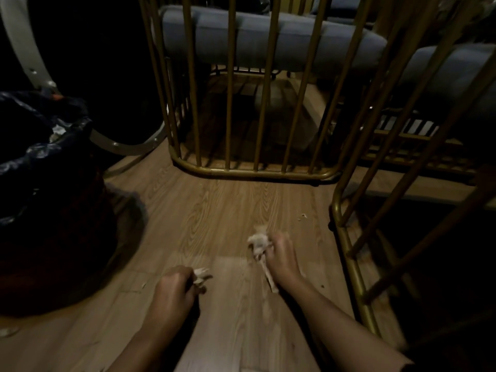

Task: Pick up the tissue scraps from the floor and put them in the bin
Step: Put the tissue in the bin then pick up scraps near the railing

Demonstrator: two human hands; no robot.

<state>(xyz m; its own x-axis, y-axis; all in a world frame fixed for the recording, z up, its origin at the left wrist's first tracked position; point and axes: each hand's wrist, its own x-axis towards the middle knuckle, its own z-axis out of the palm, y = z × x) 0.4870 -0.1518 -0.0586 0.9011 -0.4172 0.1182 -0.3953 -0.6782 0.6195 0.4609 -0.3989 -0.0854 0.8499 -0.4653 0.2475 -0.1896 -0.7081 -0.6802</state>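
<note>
My right hand (281,255) is closed around a crumpled white tissue wad (258,241), with a twisted strip of it hanging down toward the wood floor. My left hand (173,291) grips a smaller white tissue scrap (201,275) low over the floor. A tiny scrap (302,216) lies on the floor to the far right, and another pale scrap (8,331) sits at the left edge. The bin (40,210), lined with a dark plastic bag, stands at the left with some white bits inside its rim.
A gold metal chair frame (241,170) with a blue cushion stands straight ahead. A second gold frame (349,251) rises close on the right of my right arm. A pale curved chair leg (126,149) sits behind the bin. Wood-grain floor (214,210) lies between.
</note>
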